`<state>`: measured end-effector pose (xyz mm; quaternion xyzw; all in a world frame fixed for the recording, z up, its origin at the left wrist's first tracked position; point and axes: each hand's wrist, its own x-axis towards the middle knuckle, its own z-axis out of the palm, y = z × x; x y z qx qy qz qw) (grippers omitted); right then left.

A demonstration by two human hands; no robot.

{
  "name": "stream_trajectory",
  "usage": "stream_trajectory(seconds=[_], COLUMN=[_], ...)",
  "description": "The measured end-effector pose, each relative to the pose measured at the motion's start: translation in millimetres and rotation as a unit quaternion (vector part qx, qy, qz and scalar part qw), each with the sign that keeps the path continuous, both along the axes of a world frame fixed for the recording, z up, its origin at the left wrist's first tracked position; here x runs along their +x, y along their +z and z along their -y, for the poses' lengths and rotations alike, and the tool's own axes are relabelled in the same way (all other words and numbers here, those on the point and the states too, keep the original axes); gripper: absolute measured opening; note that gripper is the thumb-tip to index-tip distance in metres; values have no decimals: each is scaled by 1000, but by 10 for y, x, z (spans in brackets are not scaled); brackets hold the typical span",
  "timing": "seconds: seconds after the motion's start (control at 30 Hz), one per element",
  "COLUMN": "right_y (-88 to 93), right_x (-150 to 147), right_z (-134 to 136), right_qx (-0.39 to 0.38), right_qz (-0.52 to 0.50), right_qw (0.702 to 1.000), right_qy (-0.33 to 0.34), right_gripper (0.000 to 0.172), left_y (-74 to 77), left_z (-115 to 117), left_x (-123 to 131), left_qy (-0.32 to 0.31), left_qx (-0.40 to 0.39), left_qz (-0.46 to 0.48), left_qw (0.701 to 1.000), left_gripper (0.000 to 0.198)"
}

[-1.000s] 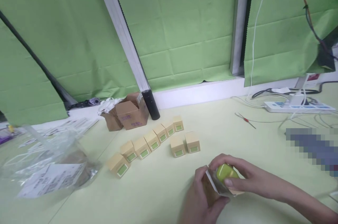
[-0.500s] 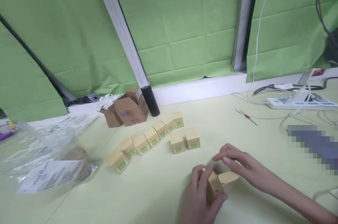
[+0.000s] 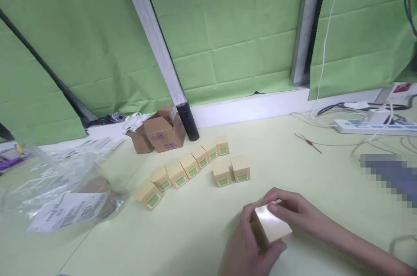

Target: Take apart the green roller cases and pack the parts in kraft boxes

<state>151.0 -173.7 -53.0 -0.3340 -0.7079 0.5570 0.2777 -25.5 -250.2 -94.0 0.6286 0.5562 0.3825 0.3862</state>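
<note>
Between both hands is a small tan cardboard box (image 3: 273, 223), its top flap lying down over the opening and shining in the light. My left hand (image 3: 249, 243) wraps round the box's left side, fingers behind and thumb at the near corner. On the far edge of the flap rests my right hand (image 3: 289, 208), thumb on top and fingers curled behind. Farther off stand similar boxes with green labels: a slanting row of several, with one box (image 3: 177, 175) in its middle, and a pair including another box (image 3: 240, 169).
A clear plastic bag (image 3: 74, 180) with a printed sheet lies at left. An open brown carton (image 3: 166, 133) and a black cylinder (image 3: 188, 122) stand at the back. To the right are a power strip (image 3: 352, 126), cables and a thin red-handled tool (image 3: 309, 142).
The box's flap, standing out to the right before, now lies across its top. My right hand has come down onto the flap; the view has shifted slightly.
</note>
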Motion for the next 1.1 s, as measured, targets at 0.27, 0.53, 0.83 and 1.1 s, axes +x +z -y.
stream_trajectory(seconds=[0.27,0.53,0.83,1.1], right_y=[-110,-151,147,288], right_x=[-42,268,130,-570], right_z=[20,-199,-1147,-1190], right_qx=[-11,123,229,364], right_qz=[18,105,246,246], right_qw=[999,986,942,897], right_qy=[-33,33,17,48], right_gripper=[30,48,59,71], left_y=[91,62,1010,727], left_z=[-72,31,-462,-613], left_x=[-13,-623,-2374,-2329], left_qy=[-51,105,318,286], left_qx=[71,131,-7,-40], left_qz=[-76,-187,-462,-501], left_qw=[993,968,828,816], left_gripper=[58,97,77,75])
